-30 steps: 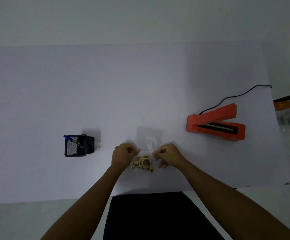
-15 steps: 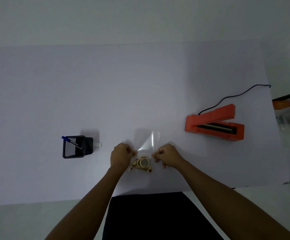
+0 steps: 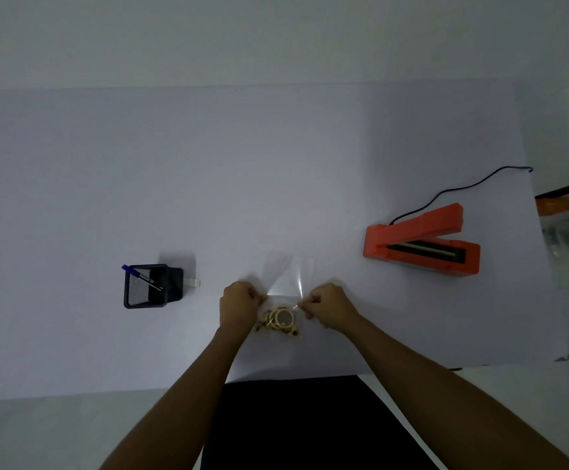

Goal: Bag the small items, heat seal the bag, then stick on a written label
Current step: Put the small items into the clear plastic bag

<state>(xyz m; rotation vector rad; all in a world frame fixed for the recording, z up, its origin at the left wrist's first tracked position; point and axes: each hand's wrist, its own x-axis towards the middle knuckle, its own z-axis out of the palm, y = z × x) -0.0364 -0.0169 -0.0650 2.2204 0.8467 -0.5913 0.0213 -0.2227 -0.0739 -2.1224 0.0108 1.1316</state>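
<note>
The left hand (image 3: 239, 305) and right hand (image 3: 327, 307) were each pinched closed on an opposite side edge of the clear bag (image 3: 289, 283), near the front of the white worktop (image 3: 208, 198). The small items (image 3: 279, 321) lay bunched in the bag's near end — between both hands. The orange heat sealer (image 3: 422, 245) stood open, well apart to the right.

Between your hands you have a clear, glossy plastic bag (image 3: 291, 278), its upper film catching a bright sheen. Inside it the pale, matt ring-shaped small items (image 3: 280, 319) look like wood or card; which, you cannot tell. Toward the desk's right edge, the orange heat sealer (image 3: 422, 244) has a smooth, matt plastic shell. Toward the left edge, the black pen holder (image 3: 150, 286) is fine metal mesh. The white desk (image 3: 140, 164) is smooth and matt.
</note>
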